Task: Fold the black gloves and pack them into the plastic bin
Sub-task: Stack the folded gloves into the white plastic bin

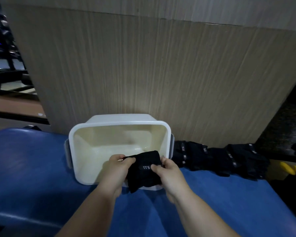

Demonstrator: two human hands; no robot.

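A white plastic bin stands on the blue padded surface, its inside bare. Over its near right corner I hold a folded black glove with a small grey label. My left hand grips the glove's left side and my right hand pinches its right side, thumb by the label. More black gloves lie in a row on the surface to the right of the bin.
A tall beige wood-grain panel rises directly behind the bin. A yellow object lies past the gloves at the far right. Dark shelving shows at the far left.
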